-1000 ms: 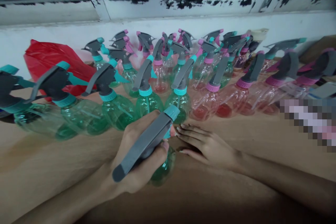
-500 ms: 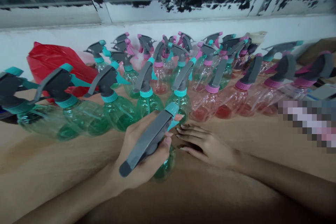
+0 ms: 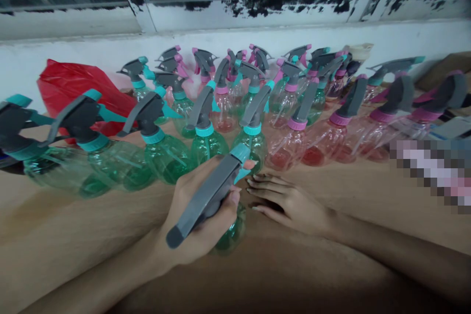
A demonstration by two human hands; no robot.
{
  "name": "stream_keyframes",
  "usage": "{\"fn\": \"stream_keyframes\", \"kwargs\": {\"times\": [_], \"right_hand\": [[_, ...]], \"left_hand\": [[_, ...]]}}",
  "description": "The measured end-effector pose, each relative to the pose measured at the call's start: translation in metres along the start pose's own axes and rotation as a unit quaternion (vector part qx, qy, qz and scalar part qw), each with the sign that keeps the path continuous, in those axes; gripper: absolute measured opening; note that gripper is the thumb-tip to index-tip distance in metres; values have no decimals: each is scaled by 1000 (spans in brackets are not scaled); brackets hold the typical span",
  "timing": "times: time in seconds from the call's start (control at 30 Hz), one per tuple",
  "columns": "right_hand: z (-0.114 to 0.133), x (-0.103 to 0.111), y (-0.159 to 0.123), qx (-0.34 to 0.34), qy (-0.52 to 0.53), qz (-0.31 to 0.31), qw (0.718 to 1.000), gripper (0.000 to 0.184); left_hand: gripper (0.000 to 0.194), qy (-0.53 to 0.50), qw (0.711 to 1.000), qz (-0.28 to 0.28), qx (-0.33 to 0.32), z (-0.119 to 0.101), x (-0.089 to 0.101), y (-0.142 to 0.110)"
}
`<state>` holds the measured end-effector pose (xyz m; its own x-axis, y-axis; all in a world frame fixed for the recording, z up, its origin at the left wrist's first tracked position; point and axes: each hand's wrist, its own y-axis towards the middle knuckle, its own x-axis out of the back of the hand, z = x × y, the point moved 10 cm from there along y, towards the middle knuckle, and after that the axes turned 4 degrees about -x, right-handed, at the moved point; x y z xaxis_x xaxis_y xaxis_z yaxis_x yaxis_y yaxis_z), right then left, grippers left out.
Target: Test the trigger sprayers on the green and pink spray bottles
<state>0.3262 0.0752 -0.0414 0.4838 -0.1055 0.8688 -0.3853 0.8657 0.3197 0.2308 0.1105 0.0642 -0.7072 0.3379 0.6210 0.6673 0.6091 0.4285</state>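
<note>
My left hand (image 3: 206, 216) is wrapped round the neck of a green spray bottle (image 3: 211, 194), whose grey trigger head with a teal nozzle rises above the fingers. The lower part of its clear green body shows under the hand. My right hand (image 3: 287, 201) lies on the wooden table (image 3: 316, 265) just right of that bottle, palm down, fingers stretched toward it and holding nothing. Just beyond the hands stands a row of spray bottles: green ones such as this teal-collared bottle (image 3: 209, 144) on the left, pink ones such as this pink-collared bottle (image 3: 287, 147) on the right.
Behind the front row, more green and pink spray bottles (image 3: 224, 113) crowd toward the white wall (image 3: 91, 49). A red plastic bag (image 3: 81, 88) sits at the back left. At the far right is a brown cardboard-like object (image 3: 447, 71). A blurred-out patch covers part of the right side.
</note>
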Motion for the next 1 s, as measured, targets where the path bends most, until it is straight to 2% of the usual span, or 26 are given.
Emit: {"fn": "stream_keyframes", "kwargs": {"times": [0.23,0.47,0.67,0.83,1.0], "right_hand": [[0,1,0,-5,3,4,1000,34],[0,0,0,1,4,5,1000,34],[0,0,0,2,1,6,1000,34],[1,1,1,7,6,1,1000,36],[2,2,1,4,3,0,1000,33]], "left_hand": [[29,-18,1000,-19,8,1,2,0],[28,-20,999,-24,-25,-5,4,2],[19,-27,999,3,18,-1,3,2],[13,-30,999,10,26,1,3,0],[24,-7,999,11,30,3,2,0]]}}
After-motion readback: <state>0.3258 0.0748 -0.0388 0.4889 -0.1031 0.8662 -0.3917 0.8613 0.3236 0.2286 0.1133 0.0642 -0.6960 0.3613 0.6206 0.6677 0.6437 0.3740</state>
